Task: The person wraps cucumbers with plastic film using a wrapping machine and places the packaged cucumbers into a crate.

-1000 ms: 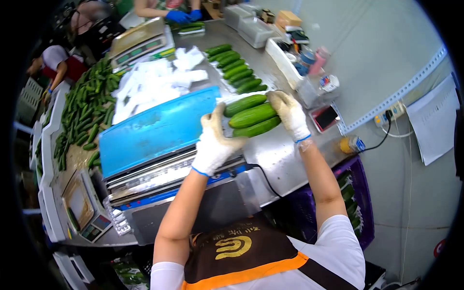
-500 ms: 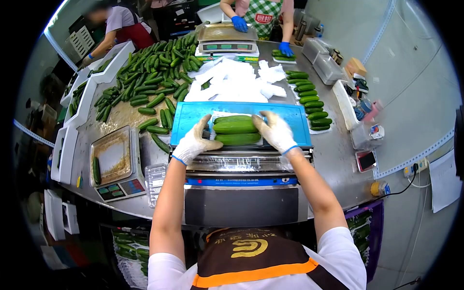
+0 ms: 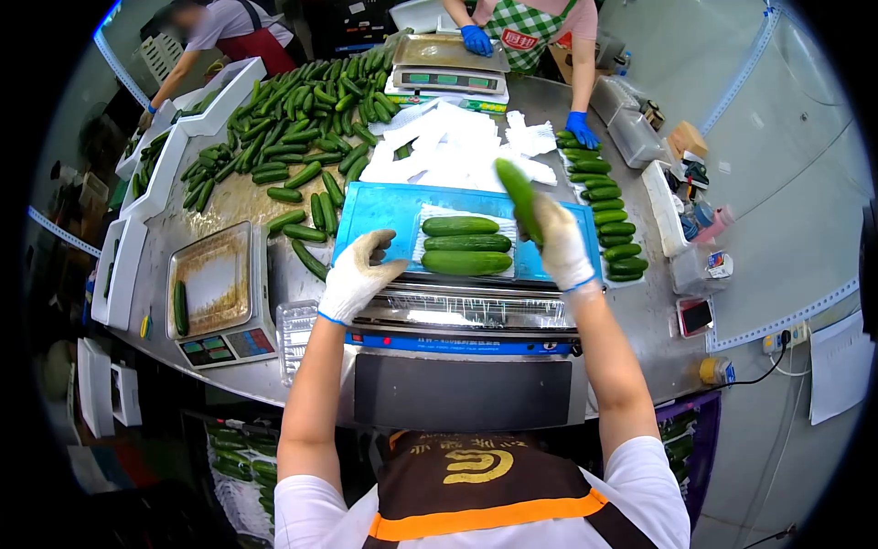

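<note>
My right hand (image 3: 562, 245), in a white glove, grips one cucumber (image 3: 518, 194), raised and tilted over the right part of the blue board (image 3: 377, 209). Three cucumbers (image 3: 466, 243) lie side by side on a white foam sheet (image 3: 506, 225) on that board. To their left hovers my gloved left hand (image 3: 358, 276), its fingers curled but apart from the thumb, with nothing in it. Just below the board is the film wrapping machine (image 3: 457, 344), with a shiny metal roller section along its upper part.
A big heap of cucumbers (image 3: 302, 128) covers the back left, beside piled white foam sheets (image 3: 444, 146). At left stands a scale (image 3: 215, 284) bearing one cucumber. A row of cucumbers (image 3: 604, 194) lies at right, where a co-worker's blue-gloved hand (image 3: 582, 130) touches its far end.
My right hand has lifted a cucumber off to the right, while my left hand has drawn away from the others. The co-worker's hand has lowered another group onto the row's far end.
</note>
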The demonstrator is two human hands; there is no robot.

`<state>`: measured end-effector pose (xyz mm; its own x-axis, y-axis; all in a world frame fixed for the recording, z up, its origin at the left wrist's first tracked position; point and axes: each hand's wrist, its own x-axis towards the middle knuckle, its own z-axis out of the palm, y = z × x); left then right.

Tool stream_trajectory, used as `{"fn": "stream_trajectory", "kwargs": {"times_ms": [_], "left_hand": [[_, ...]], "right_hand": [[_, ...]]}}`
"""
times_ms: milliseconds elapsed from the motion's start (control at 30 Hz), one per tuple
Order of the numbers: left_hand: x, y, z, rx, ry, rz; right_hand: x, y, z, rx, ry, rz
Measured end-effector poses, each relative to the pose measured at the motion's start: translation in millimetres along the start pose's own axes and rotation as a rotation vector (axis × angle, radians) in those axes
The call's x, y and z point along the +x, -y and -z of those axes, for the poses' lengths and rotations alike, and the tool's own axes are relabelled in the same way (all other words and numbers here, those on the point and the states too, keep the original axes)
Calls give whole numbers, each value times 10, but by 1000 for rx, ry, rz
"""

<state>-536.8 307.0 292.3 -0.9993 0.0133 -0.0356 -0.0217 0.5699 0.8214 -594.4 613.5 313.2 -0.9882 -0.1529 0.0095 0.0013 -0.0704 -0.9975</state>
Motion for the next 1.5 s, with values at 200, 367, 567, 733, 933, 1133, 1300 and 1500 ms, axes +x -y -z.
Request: {"fn": "stream_trajectory", "kwargs": {"times_ms": [200, 367, 567, 733, 933, 1133, 1300, 1500], "left_hand": [[-15, -3, -181, 57, -40, -64], [7, -53, -264, 157, -51, -125], [-12, -26, -332, 266, -320, -303], [114, -269, -439, 732, -39, -770], [385, -438, -720, 1139, 247, -677], [313, -555, -695, 1183, 196, -818], [65, -560, -613, 1040, 12, -788], [-254, -380, -823, 969, -109, -768]], "right_hand": [[-220, 53, -177, -499, 90, 135], [-215, -130, -330, -1215, 302, 638], [-311, -109, -249, -1029, 213, 627], [-285, 33, 18, -347, -11, 84], [-437, 192, 77, -242, -24, 52], [-485, 103, 182, -254, -42, 78], [-472, 149, 260, -616, -40, 79], [-274, 48, -21, -876, 183, 171]]}}
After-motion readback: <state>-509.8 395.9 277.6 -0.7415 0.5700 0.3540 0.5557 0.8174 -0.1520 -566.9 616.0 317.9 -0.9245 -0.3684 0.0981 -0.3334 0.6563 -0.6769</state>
